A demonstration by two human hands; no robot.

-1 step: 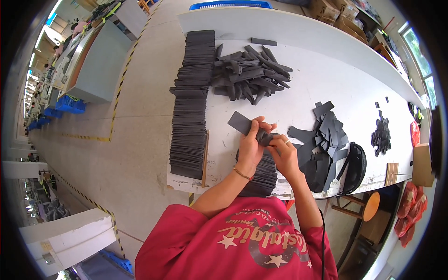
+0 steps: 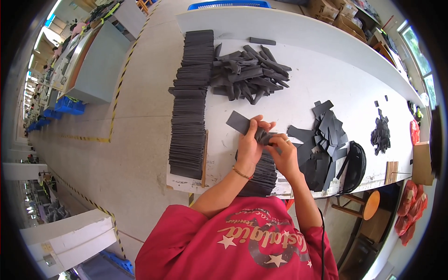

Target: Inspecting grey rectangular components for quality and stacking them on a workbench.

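Observation:
Over the near part of the white table, both my hands hold a dark grey fabric-like strip (image 2: 239,122). One flat end sticks out at the upper left, past the fingers of my left hand (image 2: 251,144). Its other end is bunched or folded between the hands, where my right hand (image 2: 283,151) pinches it with thumb and fingers. Partly hidden under my wrists is a near stack of dark strips (image 2: 261,175). To the left runs a long row of tightly packed dark strips (image 2: 189,116), standing close together along the table's edge.
Beyond my hands lies a loose heap of curled dark pieces (image 2: 252,72). Right of them are scattered flat dark pieces (image 2: 326,135), a black pouch (image 2: 355,168) and a smaller dark pile (image 2: 381,135). A raised white board (image 2: 298,28) borders the table's far side. A stool (image 2: 371,205) stands below right.

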